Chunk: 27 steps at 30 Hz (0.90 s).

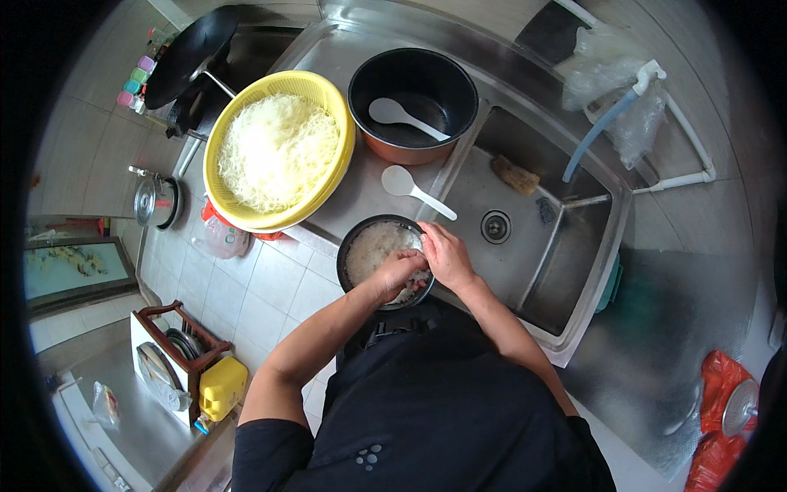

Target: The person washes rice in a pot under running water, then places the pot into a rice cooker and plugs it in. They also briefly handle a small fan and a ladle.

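Note:
A dark round pot (344,278) of cooked white rice (372,249) is right in front of me, at the counter's front edge. My left hand (398,275) is over the rice with its fingers curled; whether they pinch anything is hidden. At the pot's right rim, my right hand (447,253) grips the edge, thumb on the inner side. Just beyond the pot lies a white plastic rice paddle (413,189). Farther back stands a larger cooking pot (393,150), black inside and orange outside, with a second white paddle (403,115) in it.
A yellow plastic colander (212,163) heaped with thin noodles (276,150) stands left on the steel counter. To the right is a steel sink (467,246) with a brown sponge-like block (515,175). A blue hose (596,138) hangs over it. A wok (190,58) leans at back left.

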Motion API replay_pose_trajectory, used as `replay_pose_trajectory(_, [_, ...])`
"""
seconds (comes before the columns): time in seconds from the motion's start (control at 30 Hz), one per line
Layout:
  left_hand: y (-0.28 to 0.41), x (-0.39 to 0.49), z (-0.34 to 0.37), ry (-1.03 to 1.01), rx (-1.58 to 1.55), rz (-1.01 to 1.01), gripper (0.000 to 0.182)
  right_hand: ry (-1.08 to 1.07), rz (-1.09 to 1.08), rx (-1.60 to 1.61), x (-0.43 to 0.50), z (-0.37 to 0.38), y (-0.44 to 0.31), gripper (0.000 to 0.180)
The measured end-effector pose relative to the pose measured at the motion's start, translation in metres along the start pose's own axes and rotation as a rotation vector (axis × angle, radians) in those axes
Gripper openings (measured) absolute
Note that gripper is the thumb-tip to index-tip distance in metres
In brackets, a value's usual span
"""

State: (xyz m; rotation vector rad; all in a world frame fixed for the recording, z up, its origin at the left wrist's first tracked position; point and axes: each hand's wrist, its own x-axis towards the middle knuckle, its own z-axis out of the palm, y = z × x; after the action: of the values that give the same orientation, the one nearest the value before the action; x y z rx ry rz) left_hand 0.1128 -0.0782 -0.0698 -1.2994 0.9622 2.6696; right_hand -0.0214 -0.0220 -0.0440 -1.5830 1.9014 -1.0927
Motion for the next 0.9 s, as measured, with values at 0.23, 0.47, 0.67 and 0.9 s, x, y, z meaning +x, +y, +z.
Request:
replay_pose_trajectory(0.23, [-0.004,-0.017,0.002,0.001,0.118,0.109,0.01,-0.055,0.071,0.125,0.002,0.0,0.002,0.025])
replay_pose_trajectory(0.47, [0.002,-0.024,-0.018,-0.25,-0.036,-0.037,0.009,-0.036,0.027,0.049,0.001,-0.002,0.0,0.025])
replay_pose_trajectory(0.67, [0.026,-0.038,-0.031,0.01,-0.137,0.032,0.005,-0.025,0.012,0.076,0.001,-0.004,-0.002,0.025])
replay_pose_trajectory(0.9, [0.023,-0.013,-0.02,0.481,1.269,0.762,0.018,-0.02,-0.006,0.053,0.001,-0.003,-0.001,0.025])
